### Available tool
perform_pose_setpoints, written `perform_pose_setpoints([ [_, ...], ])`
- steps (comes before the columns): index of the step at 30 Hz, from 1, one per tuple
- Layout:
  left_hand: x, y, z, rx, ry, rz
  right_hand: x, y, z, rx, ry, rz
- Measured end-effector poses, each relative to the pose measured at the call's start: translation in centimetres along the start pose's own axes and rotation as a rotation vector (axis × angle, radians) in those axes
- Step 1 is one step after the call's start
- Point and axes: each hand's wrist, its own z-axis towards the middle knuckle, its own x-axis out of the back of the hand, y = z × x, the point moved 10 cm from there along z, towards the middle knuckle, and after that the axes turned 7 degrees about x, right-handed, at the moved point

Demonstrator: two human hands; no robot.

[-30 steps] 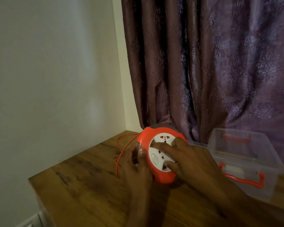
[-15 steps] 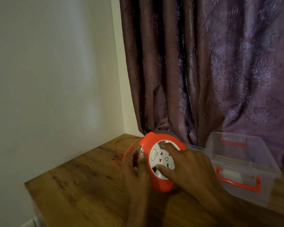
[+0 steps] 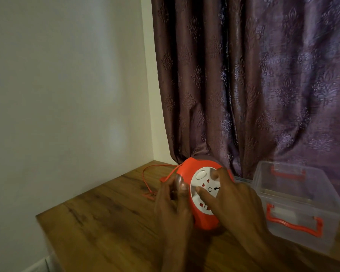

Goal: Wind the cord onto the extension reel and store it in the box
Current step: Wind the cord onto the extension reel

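A round orange extension reel (image 3: 186, 169) with a white socket face (image 3: 201, 185) stands tilted on the wooden table (image 3: 110, 218). My left hand (image 3: 173, 203) grips the reel's left rim. My right hand (image 3: 232, 199) lies on the white face, fingers pressed into it. A thin orange cord (image 3: 145, 179) runs from the reel's left side in a loose loop over the table. A clear plastic box (image 3: 294, 193) with orange clasps stands open to the right of the reel.
A white wall (image 3: 67, 95) borders the table on the left. A purple patterned curtain (image 3: 253, 79) hangs close behind the reel and box. The table's left edge drops off near the wall.
The white socket face has turned under my right hand. The loose cord loop on the table has grown shorter. My left hand stays on the rim.
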Motion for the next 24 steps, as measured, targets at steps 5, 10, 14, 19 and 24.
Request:
perform_pose_setpoints([
  [5, -0.6, 0.1, 0.0, -0.022, -0.037, 0.052, -1.0, 0.0, -0.4, -0.002, -0.031, 0.008],
  [10, -1.2, -0.1, -0.1, -0.030, -0.090, 0.064, -0.5, 1.2, -0.1, -0.098, -0.001, 0.076],
  [14, -1.4, -0.5, 0.1, -0.031, -0.118, 0.105, -0.1, 1.4, -0.4, -0.156, 0.020, 0.088],
  [19, -0.9, 0.1, -0.2, -0.089, -0.042, 0.119, 0.3, 1.7, -0.2, -0.230, 0.033, 0.202],
  [24, 0.2, 0.2, -0.1, -0.077, 0.018, 0.080, -0.1, 0.7, 0.3, -0.164, -0.069, 0.244],
])
